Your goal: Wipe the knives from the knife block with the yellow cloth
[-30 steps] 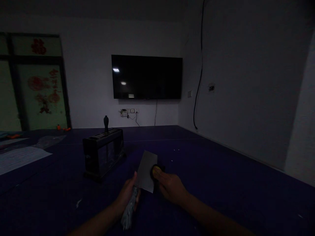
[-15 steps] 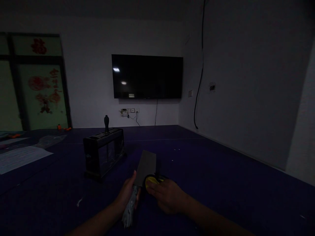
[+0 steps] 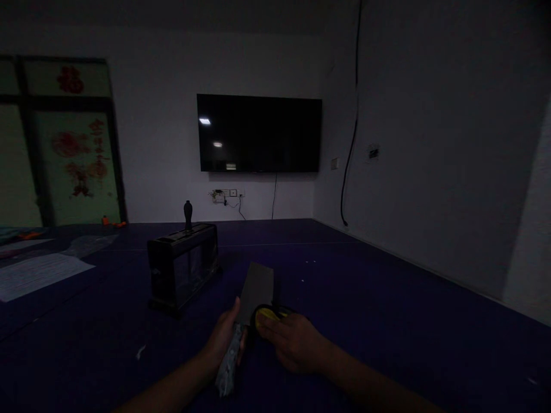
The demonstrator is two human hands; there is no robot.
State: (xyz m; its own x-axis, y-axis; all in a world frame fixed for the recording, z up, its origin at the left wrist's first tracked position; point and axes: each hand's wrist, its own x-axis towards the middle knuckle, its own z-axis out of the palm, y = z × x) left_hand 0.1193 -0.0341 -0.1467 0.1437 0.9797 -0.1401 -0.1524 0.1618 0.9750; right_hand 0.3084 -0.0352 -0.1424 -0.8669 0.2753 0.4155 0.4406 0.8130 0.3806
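Note:
My left hand (image 3: 224, 338) is closed round a cleaver where its blade meets the handle, the thumb lying along the blade's left side. The cleaver's broad grey blade (image 3: 257, 289) points away from me, and its handle (image 3: 229, 361) looks wrapped in crinkled pale plastic. Closed on a small yellow and black tool (image 3: 267, 315), my right hand (image 3: 299, 343) holds it at the lower right edge of the blade. That tool is mostly covered by my fingers, and its kind is too dark to make out.
A black box-shaped appliance (image 3: 183, 264) with a see-through side stands left of the blade, a dark bottle-shaped piece (image 3: 188, 215) on top. Printed paper (image 3: 43, 275) and clear plastic (image 3: 90, 246) lie far left on the dark blue surface (image 3: 387, 332). White scraps are scattered about.
The view has shifted very slightly. Both hands, the cleaver and the yellow and black tool keep nearly the same places.

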